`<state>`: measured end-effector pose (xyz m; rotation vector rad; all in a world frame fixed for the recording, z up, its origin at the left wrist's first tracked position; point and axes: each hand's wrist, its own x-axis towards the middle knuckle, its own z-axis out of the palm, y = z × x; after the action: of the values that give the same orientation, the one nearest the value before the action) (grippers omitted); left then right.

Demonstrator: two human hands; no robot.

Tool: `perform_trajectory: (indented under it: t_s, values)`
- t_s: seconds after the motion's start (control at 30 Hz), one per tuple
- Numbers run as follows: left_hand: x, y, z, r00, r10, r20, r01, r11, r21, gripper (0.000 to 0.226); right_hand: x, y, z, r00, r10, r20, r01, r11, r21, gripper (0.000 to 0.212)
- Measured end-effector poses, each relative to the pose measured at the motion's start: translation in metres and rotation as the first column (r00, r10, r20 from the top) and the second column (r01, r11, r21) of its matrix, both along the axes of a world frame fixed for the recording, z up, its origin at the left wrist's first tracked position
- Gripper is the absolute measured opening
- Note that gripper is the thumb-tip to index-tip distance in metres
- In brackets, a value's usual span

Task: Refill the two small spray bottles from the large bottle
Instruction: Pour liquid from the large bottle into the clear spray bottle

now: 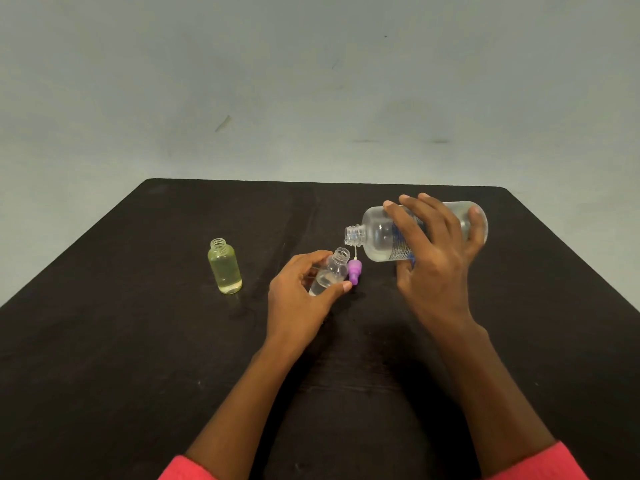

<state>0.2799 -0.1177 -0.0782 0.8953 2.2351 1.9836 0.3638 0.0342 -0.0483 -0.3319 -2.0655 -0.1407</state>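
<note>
My right hand (434, 251) grips the large clear bottle (379, 237) on its side, its open neck pointing left and down over a small clear bottle (330, 271). My left hand (301, 296) holds that small bottle, tilted with its open mouth toward the large bottle's neck; a little clear liquid sits inside. A purple spray cap (354, 270) with a thin white tube lies on the table just right of it. A second small bottle (224, 266), yellowish, uncapped and mostly full, stands upright to the left.
Everything rests on a dark table (138, 341) against a plain grey wall. Pink sleeves show at the bottom edge.
</note>
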Motion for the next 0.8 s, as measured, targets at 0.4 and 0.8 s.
perform_trajectory:
  t_s: [0.4,0.8]
  values:
    - [-0.001,0.0006,-0.0019,1.0,-0.006,0.001,0.006,1.0,0.001,0.045,0.0002,0.0005,-0.0002,1.0,0.008,0.003,-0.008,1.0,-0.009,0.082]
    - [-0.0007,-0.0007,-0.0002,1.0,-0.004,0.003,0.004,1.0,-0.001,0.047,0.0003,0.0001,-0.0001,1.0,0.013,0.004,-0.013,1.0,-0.009,0.08]
